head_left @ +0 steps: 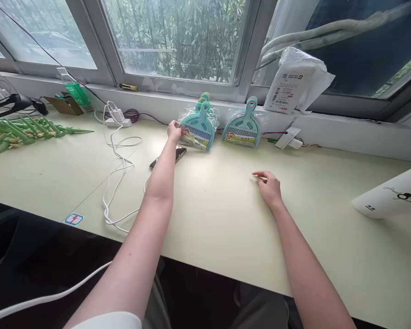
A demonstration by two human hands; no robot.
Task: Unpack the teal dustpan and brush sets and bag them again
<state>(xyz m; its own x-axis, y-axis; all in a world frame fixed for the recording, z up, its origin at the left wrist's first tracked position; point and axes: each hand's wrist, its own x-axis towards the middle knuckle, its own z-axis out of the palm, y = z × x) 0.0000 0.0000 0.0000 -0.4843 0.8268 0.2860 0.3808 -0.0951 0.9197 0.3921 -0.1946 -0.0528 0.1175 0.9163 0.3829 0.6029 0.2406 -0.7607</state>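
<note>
The left hand (174, 130) is reaching across the pale green table (208, 214), fingers closing on the near stack of teal plastic dustpan sets in clear wrap (197, 128), leaning against the window ledge; nothing is lifted yet. The right hand (269, 186) is resting loosely curled and empty on the table.

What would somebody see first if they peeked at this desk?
Probably the two teal dustpan sets in clear wrap, leaning against the wall under the window: the left hand grips the left dustpan set, with the right dustpan set beside it. The right hand rests on the pale table.
</note>
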